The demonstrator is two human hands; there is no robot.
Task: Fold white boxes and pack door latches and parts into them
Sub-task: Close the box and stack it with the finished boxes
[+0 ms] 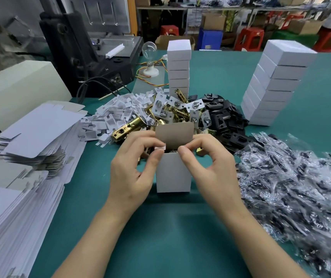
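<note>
Factory packing bench, stacked white boxes, latch piles, machine

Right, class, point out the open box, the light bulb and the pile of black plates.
open box (173, 175): head view, on its white front wall.
light bulb (149, 49): head view, on the glass globe.
black plates (223, 112): head view, middle of the pile.
</note>
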